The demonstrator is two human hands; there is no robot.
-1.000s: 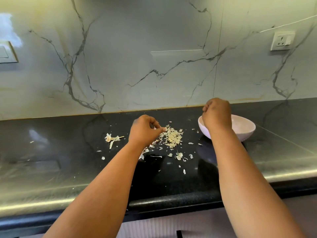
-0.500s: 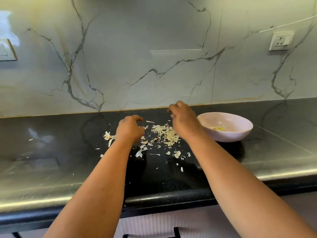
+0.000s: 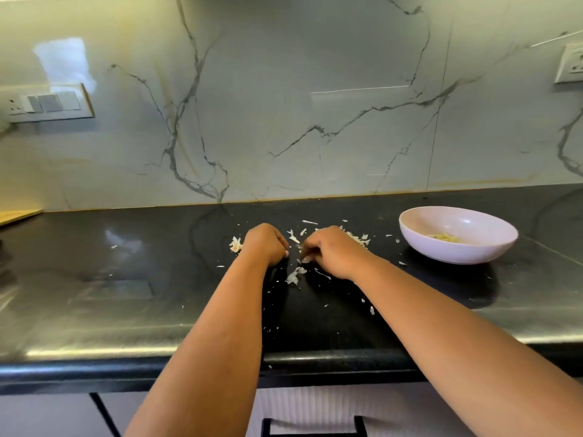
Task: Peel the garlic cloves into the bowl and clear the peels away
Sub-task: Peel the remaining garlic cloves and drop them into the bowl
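Countertop (image 3: 132, 291): black polished stone, glossy, rounded front edge catching a long streak of light. Backsplash (image 3: 284, 121): pale marble-look slab, smooth, reflective, with dark branching veins. Garlic peels (image 3: 358, 237): thin, papery, off-white flakes, irregular in shape, heaped loosely behind the right hand; smaller shreds lie scattered over the dark stone toward the front edge. A separate small clump of peel (image 3: 235, 245) sits just left of the left hand, and a curled strip (image 3: 293, 276) lies on the stone between the two wrists. Left hand (image 3: 267, 245): knuckles up, fingers curled under into a loose fist low over the stone; whether it holds anything cannot be told from this angle. Right hand (image 3: 331, 252): fingers curled down, tips pinching a small pale scrap at the counter surface; whether that scrap is peel or clove cannot be told. The two hands sit close together, not touching. Bowl (image 3: 422, 241): shallow, round, smooth pale lilac-white, matte sheen, standing upright on the counter well to the right of the hands. Contents: a small cluster of yellowish peeled garlic cloves (image 3: 446, 237) at the bottom; most of the inner wall is bare. A switch plate (image 3: 50, 104) is mounted on the wall at left, and a socket (image 3: 571, 66) at the far right edge.
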